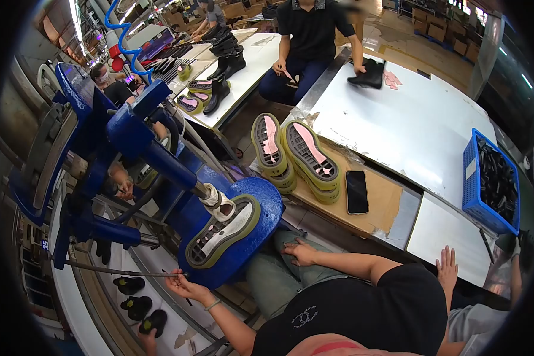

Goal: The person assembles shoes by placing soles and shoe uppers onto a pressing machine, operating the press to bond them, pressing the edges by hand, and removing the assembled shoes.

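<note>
My left hand closes its fingers round the end of a thin metal rod that runs out from the blue press machine. On the machine's rounded blue plate lies a shoe sole with an olive rim and a whitish inside. A pale fitting at the end of the machine's arm comes down onto the sole. My right hand rests on my thigh, fingers stretched out and holding nothing.
Stacked soles with pink patches stand on cardboard beside a phone. A blue basket holds black pieces. Across the table a co-worker holds a black boot. Another person's hand lies at right. Black shoes sit lower left.
</note>
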Tool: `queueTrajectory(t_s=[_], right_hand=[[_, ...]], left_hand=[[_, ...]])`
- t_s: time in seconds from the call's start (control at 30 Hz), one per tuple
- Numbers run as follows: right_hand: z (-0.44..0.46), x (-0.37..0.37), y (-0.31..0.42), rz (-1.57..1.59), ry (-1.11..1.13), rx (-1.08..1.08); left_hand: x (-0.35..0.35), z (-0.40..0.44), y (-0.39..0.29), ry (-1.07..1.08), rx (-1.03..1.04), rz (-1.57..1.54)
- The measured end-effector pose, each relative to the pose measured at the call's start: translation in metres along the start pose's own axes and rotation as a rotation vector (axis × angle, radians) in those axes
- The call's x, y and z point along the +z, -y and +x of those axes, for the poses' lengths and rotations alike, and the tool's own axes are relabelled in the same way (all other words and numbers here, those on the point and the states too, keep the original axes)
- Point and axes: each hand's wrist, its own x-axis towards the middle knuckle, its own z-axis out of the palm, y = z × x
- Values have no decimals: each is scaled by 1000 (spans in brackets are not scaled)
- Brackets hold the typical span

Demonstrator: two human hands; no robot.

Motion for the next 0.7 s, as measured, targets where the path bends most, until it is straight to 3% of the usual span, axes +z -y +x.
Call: queueTrajectory(t_s=[0.7], right_hand=[[-1, -9, 4, 9, 38, -4]], left_hand=[[3, 1, -1, -35, -51, -62]])
